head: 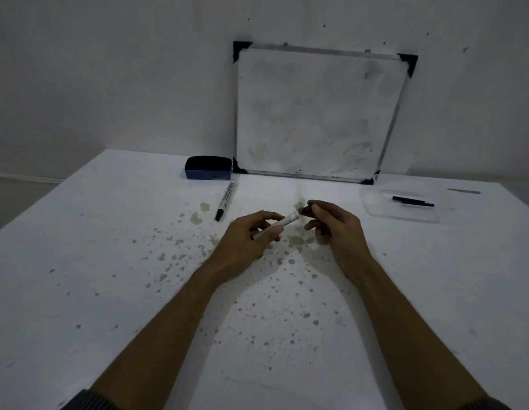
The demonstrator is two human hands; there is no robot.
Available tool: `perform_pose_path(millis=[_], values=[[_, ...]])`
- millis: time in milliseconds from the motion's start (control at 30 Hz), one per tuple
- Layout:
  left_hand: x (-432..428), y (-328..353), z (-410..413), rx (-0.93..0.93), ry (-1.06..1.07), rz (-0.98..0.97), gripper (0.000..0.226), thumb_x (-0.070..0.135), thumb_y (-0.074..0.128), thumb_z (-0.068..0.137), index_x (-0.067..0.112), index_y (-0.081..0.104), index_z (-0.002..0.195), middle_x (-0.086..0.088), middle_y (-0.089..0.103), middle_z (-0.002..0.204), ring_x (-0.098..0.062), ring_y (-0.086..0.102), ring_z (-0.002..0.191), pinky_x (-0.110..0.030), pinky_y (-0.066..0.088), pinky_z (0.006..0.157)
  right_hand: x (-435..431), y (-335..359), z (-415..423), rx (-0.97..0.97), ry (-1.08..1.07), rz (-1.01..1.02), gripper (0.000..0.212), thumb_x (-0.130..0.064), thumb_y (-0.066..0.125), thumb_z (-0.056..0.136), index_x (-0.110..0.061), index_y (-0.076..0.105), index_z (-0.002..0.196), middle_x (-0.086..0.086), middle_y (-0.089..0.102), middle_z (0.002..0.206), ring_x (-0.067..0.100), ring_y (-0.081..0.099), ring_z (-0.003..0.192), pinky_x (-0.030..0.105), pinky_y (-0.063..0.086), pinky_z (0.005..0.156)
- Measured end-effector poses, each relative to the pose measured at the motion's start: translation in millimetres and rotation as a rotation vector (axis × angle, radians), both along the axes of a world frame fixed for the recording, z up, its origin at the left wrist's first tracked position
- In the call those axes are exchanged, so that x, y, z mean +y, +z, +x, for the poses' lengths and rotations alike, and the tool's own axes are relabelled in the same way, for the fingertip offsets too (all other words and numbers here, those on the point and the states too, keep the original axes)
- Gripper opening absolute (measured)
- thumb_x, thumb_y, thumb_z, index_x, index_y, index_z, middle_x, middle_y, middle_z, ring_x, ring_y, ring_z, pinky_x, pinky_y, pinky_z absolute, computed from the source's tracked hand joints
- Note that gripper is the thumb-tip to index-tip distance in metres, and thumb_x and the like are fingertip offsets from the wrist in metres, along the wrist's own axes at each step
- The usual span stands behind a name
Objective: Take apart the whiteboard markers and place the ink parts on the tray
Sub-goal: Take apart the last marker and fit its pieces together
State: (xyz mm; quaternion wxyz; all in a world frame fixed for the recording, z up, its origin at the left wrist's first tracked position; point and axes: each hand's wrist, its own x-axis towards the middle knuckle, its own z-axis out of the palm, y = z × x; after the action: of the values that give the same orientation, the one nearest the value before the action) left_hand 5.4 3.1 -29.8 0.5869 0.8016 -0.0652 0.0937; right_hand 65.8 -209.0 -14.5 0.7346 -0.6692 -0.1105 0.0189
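Note:
My left hand (251, 232) holds a white marker barrel (288, 219) tilted up to the right, its end sticking out of my fingers. Just right of that end, my right hand (331, 220) pinches a small dark piece (305, 210), likely the marker's end part; whether it touches the barrel I cannot tell. A second whole marker (226, 199) with a black cap lies on the table to the upper left. At the right, a clear plastic tray (375, 213) holds two thin black ink parts (412, 201).
A small whiteboard (316, 110) leans on the wall at the back. A blue and black eraser (208, 168) sits left of it. A thin grey object (463, 191) lies beyond the tray. The white table (109, 261) is spotted with brownish stains.

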Motion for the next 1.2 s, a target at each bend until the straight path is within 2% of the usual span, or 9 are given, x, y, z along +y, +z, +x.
perform_pose_path(millis=[200, 400, 500, 633, 767, 933, 1033, 1100, 1200], values=[[1.0, 1.0, -0.4, -0.007, 0.011, 0.033, 0.027, 0.042, 0.068, 0.098, 0.035, 0.072, 0.123, 0.002, 0.079, 0.088, -0.006, 0.066, 0.062, -0.022, 0.053, 0.056, 3.1, -3.3, 1.2, -0.011, -0.014, -0.076, 0.021, -0.021, 0.067, 0.098, -0.012, 0.075, 0.114, 0.004, 0.081, 0.101, 0.026, 0.073, 0.08, 0.029, 0.049, 0.063], [-0.2, 1.5, -1.0, -0.019, 0.024, 0.044, 0.026, 0.041, 0.069, 0.098, 0.034, 0.072, 0.123, 0.002, 0.078, 0.088, -0.002, 0.07, 0.066, -0.018, 0.051, 0.057, 2.2, -5.2, 3.6, -0.014, 0.01, -0.086, 0.02, -0.02, 0.066, 0.098, -0.011, 0.075, 0.114, 0.005, 0.081, 0.101, 0.024, 0.074, 0.076, 0.038, 0.05, 0.07], [-0.4, 0.2, -0.1, -0.024, 0.038, 0.045, 0.026, 0.041, 0.07, 0.097, 0.036, 0.072, 0.122, 0.004, 0.078, 0.087, -0.008, 0.075, 0.079, -0.02, 0.054, 0.06, 3.3, -5.4, 2.4, -0.045, 0.009, -0.134, 0.022, -0.021, 0.065, 0.099, -0.01, 0.075, 0.116, 0.004, 0.081, 0.098, 0.021, 0.075, 0.074, 0.026, 0.05, 0.061], [0.7, 2.4, -1.2, -0.012, 0.032, 0.043, 0.028, 0.04, 0.069, 0.098, 0.032, 0.072, 0.125, 0.004, 0.079, 0.087, 0.0, 0.07, 0.069, -0.016, 0.051, 0.057, 4.9, -4.4, 0.4, -0.057, 0.002, -0.174, 0.023, -0.023, 0.066, 0.099, -0.01, 0.075, 0.115, 0.003, 0.081, 0.088, 0.017, 0.075, 0.069, 0.017, 0.05, 0.053], [0.1, 4.8, -2.7, -0.002, 0.042, 0.064, 0.029, 0.038, 0.066, 0.1, 0.027, 0.072, 0.126, 0.003, 0.079, 0.088, 0.003, 0.065, 0.059, -0.013, 0.049, 0.053, 3.6, -3.0, -2.0, -0.097, -0.001, -0.189, 0.022, -0.023, 0.068, 0.098, -0.011, 0.075, 0.114, 0.004, 0.081, 0.093, 0.022, 0.076, 0.072, 0.018, 0.052, 0.058], [0.7, 2.0, -0.4, 0.027, 0.046, 0.006, 0.026, 0.039, 0.062, 0.102, 0.029, 0.075, 0.122, 0.004, 0.071, 0.075, -0.01, 0.058, 0.056, -0.023, 0.047, 0.052, 7.4, 0.2, -8.9, -0.156, 0.011, -0.193, 0.022, -0.024, 0.07, 0.096, -0.013, 0.076, 0.114, 0.002, 0.081, 0.095, 0.02, 0.075, 0.071, 0.02, 0.053, 0.061], [1.6, 5.0, -2.3, 0.053, 0.011, -0.066, 0.026, 0.037, 0.061, 0.103, 0.024, 0.076, 0.119, 0.003, 0.062, 0.071, -0.016, 0.049, 0.055, -0.027, 0.041, 0.046, 8.2, 2.0, -10.6, -0.086, 0.045, -0.094, 0.021, -0.025, 0.07, 0.095, -0.016, 0.077, 0.113, 0.003, 0.081, 0.1, 0.02, 0.074, 0.076, 0.029, 0.057, 0.07], [3.5, 7.1, -3.1, 0.073, 0.011, -0.095, 0.027, 0.036, 0.061, 0.103, 0.02, 0.076, 0.119, 0.006, 0.06, 0.068, -0.012, 0.045, 0.052, -0.023, 0.039, 0.044, 11.0, 2.4, -11.6, -0.035, 0.077, -0.012, 0.019, -0.023, 0.071, 0.094, -0.017, 0.078, 0.111, 0.006, 0.08, 0.101, 0.02, 0.074, 0.079, 0.033, 0.059, 0.076], [6.3, 6.3, -2.1, 0.096, 0.039, -0.13, 0.026, 0.035, 0.062, 0.102, 0.022, 0.077, 0.118, 0.009, 0.06, 0.066, -0.009, 0.043, 0.051, -0.02, 0.039, 0.045, 17.7, 1.1, -13.3, -0.032, 0.103, 0.057, 0.018, -0.017, 0.07, 0.094, -0.012, 0.077, 0.109, 0.01, 0.079, 0.101, 0.022, 0.075, 0.085, 0.031, 0.061, 0.08]])
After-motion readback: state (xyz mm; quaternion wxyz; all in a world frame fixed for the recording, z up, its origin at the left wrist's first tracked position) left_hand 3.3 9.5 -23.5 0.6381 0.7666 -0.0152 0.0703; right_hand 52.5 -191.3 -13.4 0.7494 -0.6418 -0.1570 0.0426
